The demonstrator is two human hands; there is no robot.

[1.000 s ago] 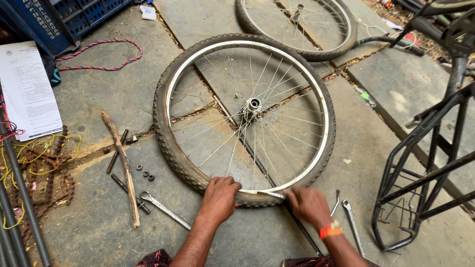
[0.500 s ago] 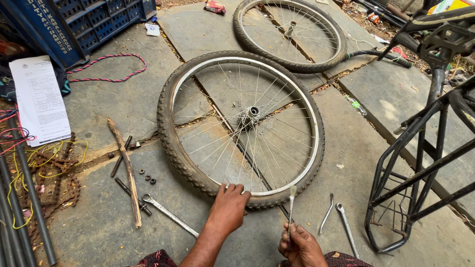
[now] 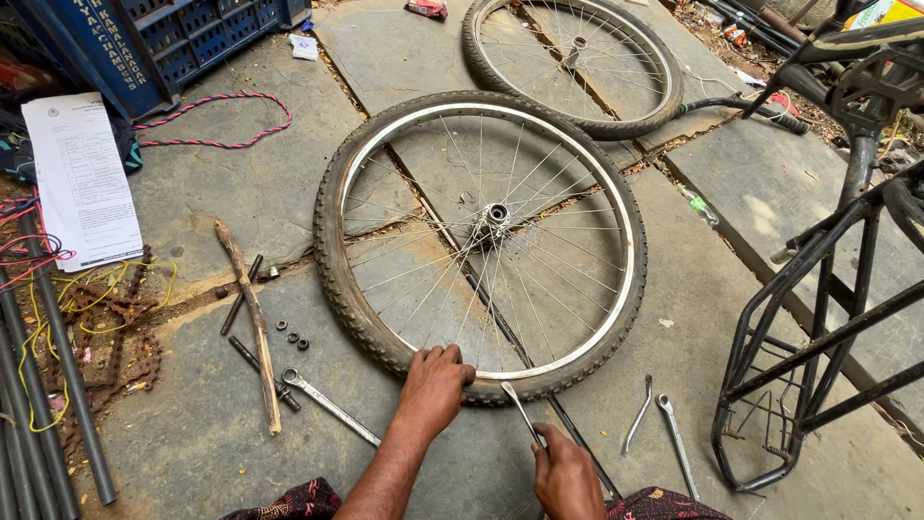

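Bicycle wheel (image 3: 481,241) with tyre mounted, lying flat on the stone paving, hub and spokes facing up. The left hand (image 3: 433,385) presses down on the near edge of the tyre, fingers curled over the tread and onto the rim. The right hand (image 3: 566,477), just beside it and closer to the person, is clenched round the lower end of a slim metal tyre lever (image 3: 520,411); the lever's tip points up toward the near rim, though whether it touches the tyre cannot be told. A second wheel (image 3: 573,63) lies flat beyond the first, well apart from both hands. To the right of the right hand two small spanners (image 3: 659,424) rest on the paving, near a black bicycle carrier frame (image 3: 818,337). To the left of the left hand lie a ring spanner (image 3: 327,404), a wooden stick (image 3: 248,318), a few loose nuts (image 3: 291,337) and a rusty chain (image 3: 120,337). Farther left are dark metal pipes (image 3: 58,385) and a printed paper sheet (image 3: 82,178); a blue plastic crate (image 3: 154,43) stands at the upper left, with a red-and-blue cord (image 3: 217,120) beside it.
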